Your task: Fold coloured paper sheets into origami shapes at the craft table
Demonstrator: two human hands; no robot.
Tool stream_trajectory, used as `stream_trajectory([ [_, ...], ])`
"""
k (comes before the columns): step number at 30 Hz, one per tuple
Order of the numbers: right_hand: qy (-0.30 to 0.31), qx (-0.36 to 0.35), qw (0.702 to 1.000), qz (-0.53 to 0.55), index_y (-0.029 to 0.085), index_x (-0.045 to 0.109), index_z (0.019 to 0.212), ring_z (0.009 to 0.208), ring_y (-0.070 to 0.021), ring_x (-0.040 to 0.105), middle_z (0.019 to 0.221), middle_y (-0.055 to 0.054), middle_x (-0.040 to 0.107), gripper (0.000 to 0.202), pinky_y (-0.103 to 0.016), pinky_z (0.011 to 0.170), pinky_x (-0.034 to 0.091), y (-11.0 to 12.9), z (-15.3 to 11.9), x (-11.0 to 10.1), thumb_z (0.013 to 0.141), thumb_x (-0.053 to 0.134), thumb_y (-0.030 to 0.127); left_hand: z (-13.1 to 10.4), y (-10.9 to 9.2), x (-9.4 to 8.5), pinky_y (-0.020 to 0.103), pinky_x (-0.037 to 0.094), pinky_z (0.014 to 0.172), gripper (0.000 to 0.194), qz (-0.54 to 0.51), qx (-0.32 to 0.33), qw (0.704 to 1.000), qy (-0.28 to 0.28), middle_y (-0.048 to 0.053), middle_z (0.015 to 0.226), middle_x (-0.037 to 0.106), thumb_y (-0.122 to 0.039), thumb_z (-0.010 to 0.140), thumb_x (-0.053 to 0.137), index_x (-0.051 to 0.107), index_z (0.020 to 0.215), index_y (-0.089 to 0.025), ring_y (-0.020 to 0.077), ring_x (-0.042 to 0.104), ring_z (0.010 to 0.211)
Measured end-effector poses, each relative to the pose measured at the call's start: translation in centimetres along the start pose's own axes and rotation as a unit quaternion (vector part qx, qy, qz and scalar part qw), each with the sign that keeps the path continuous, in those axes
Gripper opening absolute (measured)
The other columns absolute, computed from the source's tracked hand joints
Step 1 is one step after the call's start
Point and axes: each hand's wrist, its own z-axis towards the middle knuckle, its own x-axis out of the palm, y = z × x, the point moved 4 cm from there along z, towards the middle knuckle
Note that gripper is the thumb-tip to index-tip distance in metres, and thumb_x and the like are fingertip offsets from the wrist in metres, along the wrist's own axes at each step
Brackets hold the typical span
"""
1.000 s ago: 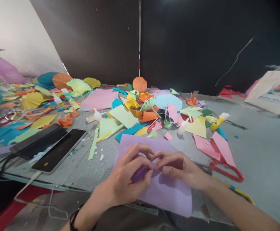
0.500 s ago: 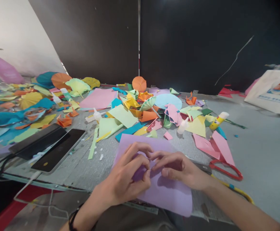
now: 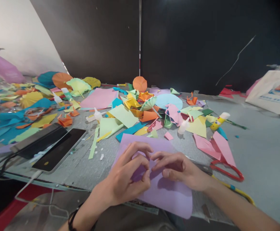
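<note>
1. A light-purple rectangular paper sheet is lying on the grey tabletop, at its near edge, beneath both hands.
2. The left hand is curling over the sheet, thumb and fingertips nearly closing; cannot tell whether anything is being pinched.
3. The right hand is arching over the sheet, thumb standing apart from its bent fingers, fingertips pointing at the left hand's.
4. Red-handled metal scissors are lying just beside the right hand, near folded pink paper.
</note>
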Motion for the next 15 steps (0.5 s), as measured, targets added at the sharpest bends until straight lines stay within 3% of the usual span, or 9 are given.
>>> stream_trajectory([
  [5, 0.012, -0.010, 1.000, 0.010, 0.026, 0.084, 0.111, 0.132, -0.0251, 0.058, 0.129, -0.010, 0.068, 0.022, -0.036, 0.102, 0.053, 0.20, -0.09, 0.24, 0.096, 0.075, 0.040, -0.01, -0.19, -0.07, 0.037, 0.054, 0.094, 0.029, 0.002, 0.010, 1.000, 0.005, 0.009, 0.118, 0.059, 0.003, 0.082, 0.056, 0.055, 0.098, -0.021, 0.0216, 0.062, 0.108],
  [10, 0.017, 0.000, 0.999, 0.030, 0.027, 0.083, 0.112, 0.113, -0.0217, 0.068, 0.131, -0.009, 0.064, 0.021, -0.035, 0.093, 0.061, 0.31, -0.18, 0.55, 0.097, 0.074, 0.038, -0.03, -0.12, -0.24, 0.035, 0.054, 0.095, 0.029, -0.001, 0.012, 1.000, -0.002, 0.008, 0.117, 0.059, 0.003, 0.082, 0.056, 0.056, 0.099, -0.021, 0.0210, 0.062, 0.109],
  [15, 0.017, 0.003, 0.999, 0.037, 0.027, 0.083, 0.112, 0.122, -0.0244, 0.065, 0.131, -0.010, 0.063, 0.019, -0.032, 0.089, 0.063, 0.31, -0.19, 0.58, 0.097, 0.075, 0.036, -0.05, -0.27, -0.39, 0.033, 0.054, 0.093, 0.030, -0.011, 0.006, 1.000, -0.011, 0.007, 0.116, 0.058, 0.004, 0.081, 0.056, 0.057, 0.098, -0.020, 0.0194, 0.063, 0.107],
])
